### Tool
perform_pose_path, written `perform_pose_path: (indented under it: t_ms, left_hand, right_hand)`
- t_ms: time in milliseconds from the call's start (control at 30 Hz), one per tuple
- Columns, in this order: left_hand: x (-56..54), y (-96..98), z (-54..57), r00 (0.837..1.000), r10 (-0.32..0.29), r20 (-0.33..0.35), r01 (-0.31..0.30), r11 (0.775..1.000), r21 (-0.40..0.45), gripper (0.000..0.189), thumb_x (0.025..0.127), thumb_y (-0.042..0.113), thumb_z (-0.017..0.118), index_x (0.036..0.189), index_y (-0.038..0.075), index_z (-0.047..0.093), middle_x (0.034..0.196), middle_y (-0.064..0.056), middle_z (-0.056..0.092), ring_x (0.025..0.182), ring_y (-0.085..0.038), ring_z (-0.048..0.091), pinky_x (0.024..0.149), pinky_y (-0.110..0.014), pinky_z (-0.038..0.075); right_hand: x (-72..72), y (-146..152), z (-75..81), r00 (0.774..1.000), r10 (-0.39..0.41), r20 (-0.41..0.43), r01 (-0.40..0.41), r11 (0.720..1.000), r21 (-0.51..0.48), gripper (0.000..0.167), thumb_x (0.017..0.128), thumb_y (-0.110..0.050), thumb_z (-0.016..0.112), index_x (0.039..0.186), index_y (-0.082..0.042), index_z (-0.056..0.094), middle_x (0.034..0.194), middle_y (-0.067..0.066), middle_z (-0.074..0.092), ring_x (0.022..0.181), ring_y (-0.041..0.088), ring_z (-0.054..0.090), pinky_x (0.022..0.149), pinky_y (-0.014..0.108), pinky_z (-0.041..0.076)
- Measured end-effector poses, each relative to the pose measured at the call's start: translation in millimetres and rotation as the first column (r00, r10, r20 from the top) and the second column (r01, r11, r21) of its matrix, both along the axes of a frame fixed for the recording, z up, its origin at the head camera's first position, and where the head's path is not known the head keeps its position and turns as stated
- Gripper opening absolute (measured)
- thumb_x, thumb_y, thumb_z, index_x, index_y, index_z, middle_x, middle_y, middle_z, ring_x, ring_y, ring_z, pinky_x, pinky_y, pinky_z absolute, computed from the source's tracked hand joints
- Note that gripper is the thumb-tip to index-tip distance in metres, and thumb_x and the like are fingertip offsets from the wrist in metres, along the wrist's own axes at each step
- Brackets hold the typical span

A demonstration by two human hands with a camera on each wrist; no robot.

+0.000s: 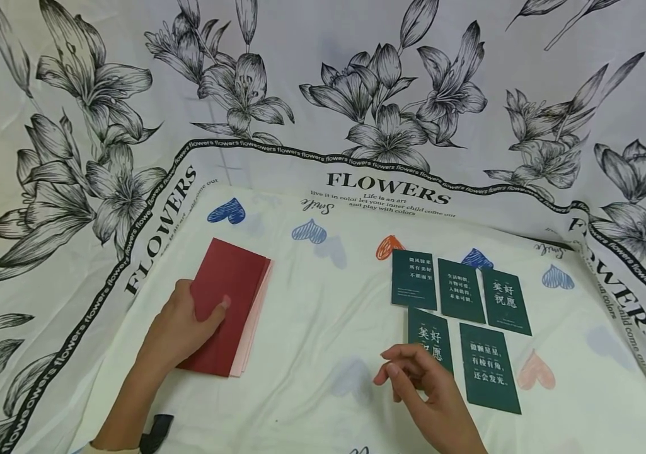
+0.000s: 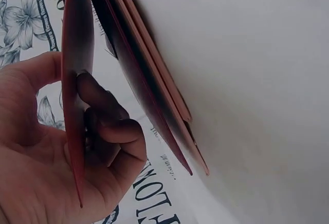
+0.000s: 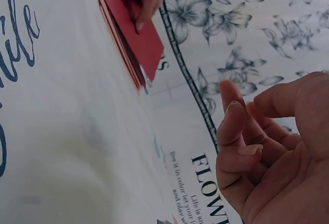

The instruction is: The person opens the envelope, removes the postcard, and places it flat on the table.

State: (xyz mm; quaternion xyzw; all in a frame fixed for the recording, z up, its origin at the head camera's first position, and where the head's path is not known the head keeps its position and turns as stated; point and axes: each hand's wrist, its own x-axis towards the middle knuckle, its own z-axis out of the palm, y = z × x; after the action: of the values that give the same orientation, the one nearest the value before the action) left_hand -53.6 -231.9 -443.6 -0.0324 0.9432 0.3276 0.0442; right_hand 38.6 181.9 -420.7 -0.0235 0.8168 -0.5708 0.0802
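At the left of the head view my left hand (image 1: 178,331) grips a dark red folded card cover (image 1: 229,271), thumb on its upper face. The left wrist view shows the fingers curled behind the lifted red panel (image 2: 77,29). Beneath it lie another dark red layer and several pink layers (image 2: 159,64); whether they are joined cannot be seen. My right hand (image 1: 433,394) holds nothing, its fingers loosely bent. It partly hides the lower-left green card (image 1: 427,321), beside another green card (image 1: 490,369); the right wrist view shows no contact with any card.
A top row holds three green cards with white characters: left (image 1: 413,277), middle (image 1: 461,290) and right (image 1: 507,302). All lie on a white cloth (image 1: 311,296) printed with hearts. Behind, a floral cloth (image 1: 277,38) rises. A black object (image 1: 158,432) sits beside my left wrist.
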Motion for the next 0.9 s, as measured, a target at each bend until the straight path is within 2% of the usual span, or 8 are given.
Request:
perform_pose_path:
  t_ms: [133, 233, 400, 567, 700, 767, 833, 900]
  left_hand:
    - [0.5, 1.7, -2.0, 1.000, -0.010, 0.010, 0.010, 1.000, -0.012, 0.085, 0.103, 0.060, 0.059, 0.141, -0.012, 0.034, 0.109, -0.020, 0.058, 0.082, -0.027, 0.061, 0.064, -0.038, 0.047]
    - [2.7, 3.2, -6.0, 1.000, -0.014, 0.008, 0.015, 0.998, -0.065, 0.085, 0.103, 0.059, 0.058, 0.137, -0.015, 0.033, 0.108, -0.022, 0.053, 0.071, -0.025, 0.058, 0.058, -0.037, 0.046]
    - [10.1, 7.9, -11.2, 0.996, 0.009, -0.093, -0.030, 0.972, -0.232, 0.079, 0.101, 0.057, 0.065, 0.118, -0.017, 0.044, 0.105, -0.028, 0.041, 0.052, -0.023, 0.048, 0.044, -0.036, 0.042]
    - [14.8, 11.5, -11.4, 0.979, 0.018, -0.203, -0.085, 0.941, -0.327, 0.071, 0.095, 0.050, 0.076, 0.107, -0.016, 0.052, 0.104, -0.032, 0.043, 0.066, -0.034, 0.055, 0.041, -0.043, 0.046]
    - [16.8, 12.4, -11.2, 0.964, -0.002, -0.265, -0.104, 0.917, -0.386, 0.068, 0.092, 0.045, 0.079, 0.110, -0.017, 0.057, 0.110, -0.037, 0.051, 0.081, -0.045, 0.061, 0.047, -0.053, 0.051]
    - [16.7, 12.6, -11.5, 0.952, -0.015, -0.305, -0.115, 0.907, -0.405, 0.068, 0.092, 0.045, 0.079, 0.113, -0.017, 0.060, 0.112, -0.038, 0.054, 0.082, -0.047, 0.063, 0.051, -0.057, 0.051]
    - [16.8, 14.6, -9.9, 0.942, -0.026, -0.334, -0.118, 0.907, -0.404, 0.067, 0.092, 0.045, 0.078, 0.121, -0.013, 0.061, 0.116, -0.037, 0.056, 0.081, -0.046, 0.065, 0.056, -0.060, 0.051]
    - [15.5, 19.5, -5.7, 0.942, -0.042, -0.333, -0.090, 0.925, -0.370, 0.066, 0.095, 0.045, 0.075, 0.133, -0.007, 0.060, 0.121, -0.034, 0.056, 0.084, -0.046, 0.067, 0.063, -0.063, 0.051]
  right_hand:
    - [1.0, -1, -0.3, 1.000, -0.006, -0.015, 0.007, 1.000, 0.014, 0.015, 0.110, -0.024, 0.062, 0.124, -0.019, 0.063, 0.094, -0.001, 0.077, 0.071, 0.021, 0.064, 0.067, 0.035, 0.058]
    - [1.4, -2, -0.5, 1.000, -0.018, -0.007, 0.018, 1.000, 0.020, 0.014, 0.109, -0.025, 0.062, 0.123, -0.022, 0.063, 0.094, -0.001, 0.077, 0.071, 0.021, 0.064, 0.067, 0.036, 0.058]
    - [1.9, -2, -0.5, 1.000, -0.010, -0.002, 0.010, 1.000, 0.013, 0.015, 0.110, -0.026, 0.062, 0.123, -0.021, 0.063, 0.094, -0.001, 0.076, 0.071, 0.021, 0.064, 0.066, 0.036, 0.057]
    - [1.3, -3, -0.8, 1.000, -0.005, 0.003, 0.005, 1.000, 0.012, 0.017, 0.109, -0.026, 0.062, 0.124, -0.018, 0.064, 0.094, -0.001, 0.077, 0.072, 0.021, 0.064, 0.066, 0.035, 0.057]
    - [0.7, -2, -1.1, 1.000, 0.011, -0.001, -0.011, 1.000, 0.016, 0.018, 0.109, -0.027, 0.062, 0.124, -0.017, 0.064, 0.095, -0.001, 0.077, 0.073, 0.022, 0.065, 0.067, 0.035, 0.058]
    - [0.0, 0, -0.9, 0.999, 0.025, -0.030, -0.024, 0.999, 0.030, 0.015, 0.109, -0.026, 0.062, 0.123, -0.020, 0.064, 0.095, -0.002, 0.077, 0.073, 0.022, 0.066, 0.067, 0.035, 0.058]
    - [-2.0, 2, -0.3, 0.996, 0.038, -0.083, -0.034, 0.998, 0.056, 0.012, 0.109, -0.024, 0.062, 0.121, -0.023, 0.064, 0.094, -0.004, 0.076, 0.073, 0.021, 0.066, 0.066, 0.033, 0.058]
    - [-6.1, 7, 0.9, 0.983, 0.058, -0.172, -0.040, 0.994, 0.105, 0.013, 0.109, -0.021, 0.062, 0.121, -0.025, 0.064, 0.095, -0.007, 0.076, 0.073, 0.018, 0.066, 0.063, 0.031, 0.057]
